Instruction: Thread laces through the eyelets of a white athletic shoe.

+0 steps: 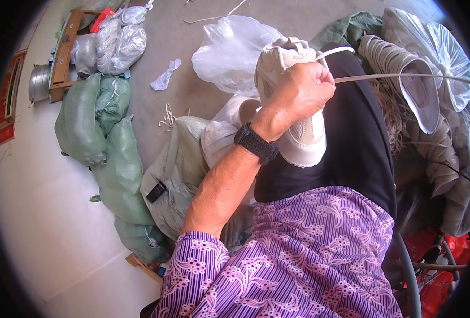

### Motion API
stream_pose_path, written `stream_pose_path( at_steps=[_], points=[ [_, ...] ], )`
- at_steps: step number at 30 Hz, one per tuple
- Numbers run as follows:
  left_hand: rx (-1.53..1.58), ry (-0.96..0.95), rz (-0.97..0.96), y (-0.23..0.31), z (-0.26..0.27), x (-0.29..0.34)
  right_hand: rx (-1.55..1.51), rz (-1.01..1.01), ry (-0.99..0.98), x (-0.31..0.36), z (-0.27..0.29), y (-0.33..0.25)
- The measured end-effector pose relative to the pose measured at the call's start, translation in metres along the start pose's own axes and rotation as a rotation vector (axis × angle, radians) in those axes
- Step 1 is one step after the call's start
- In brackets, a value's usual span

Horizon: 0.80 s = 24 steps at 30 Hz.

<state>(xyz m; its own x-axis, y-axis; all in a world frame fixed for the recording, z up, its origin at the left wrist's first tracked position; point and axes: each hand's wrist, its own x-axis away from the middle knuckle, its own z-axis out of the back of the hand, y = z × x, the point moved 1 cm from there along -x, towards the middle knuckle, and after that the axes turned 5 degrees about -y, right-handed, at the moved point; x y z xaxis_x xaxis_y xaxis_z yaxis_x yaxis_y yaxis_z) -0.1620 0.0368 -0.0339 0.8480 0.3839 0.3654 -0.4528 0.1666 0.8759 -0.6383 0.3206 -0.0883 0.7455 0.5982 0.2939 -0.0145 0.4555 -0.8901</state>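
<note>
A cream sneaker (pixel 304 148) rests on my lap over dark trousers, its toe toward me and its tongue at the far end. My left hand (pixel 301 90), with a black band on the wrist, lies across the lacing. Its thumb and fingers are pinched on a pale shoelace (pixel 383 77), which runs taut to the right edge of the view. A second, loose lace end curls out beside the tongue. My hand covers most of the eyelets. My right hand is out of sight.
Stacked stretched-out shoes (pixel 418 93) and a clear plastic bag (pixel 442 53) lie at right. Left of my legs is a pale sack (pixel 176 153), with green sacks (pixel 121 164) along the wall. Clear plastic (pixel 235 53) lies on the floor ahead. Red bags (pixel 431 254) sit at lower right.
</note>
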Motion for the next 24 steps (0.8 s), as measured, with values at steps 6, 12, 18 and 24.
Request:
stream_pose_path(
  at_steps=[6,12,18,24],
  points=[
    [-0.226,0.324,-0.183,-0.002,0.025,0.003,0.103,0.024,0.145,0.001,-0.054,0.016],
    [-0.624,0.391,-0.341,-0.006,0.028,-0.007,0.099,0.323,-0.051,0.075,-0.172,-0.093],
    [-0.584,0.433,-0.328,0.0,0.029,-0.007,0.396,0.712,-0.382,0.147,-0.304,-0.154],
    [0.687,0.16,-0.102,-0.011,0.054,0.018,0.52,1.033,-0.404,0.15,-0.345,-0.158]
  ],
)
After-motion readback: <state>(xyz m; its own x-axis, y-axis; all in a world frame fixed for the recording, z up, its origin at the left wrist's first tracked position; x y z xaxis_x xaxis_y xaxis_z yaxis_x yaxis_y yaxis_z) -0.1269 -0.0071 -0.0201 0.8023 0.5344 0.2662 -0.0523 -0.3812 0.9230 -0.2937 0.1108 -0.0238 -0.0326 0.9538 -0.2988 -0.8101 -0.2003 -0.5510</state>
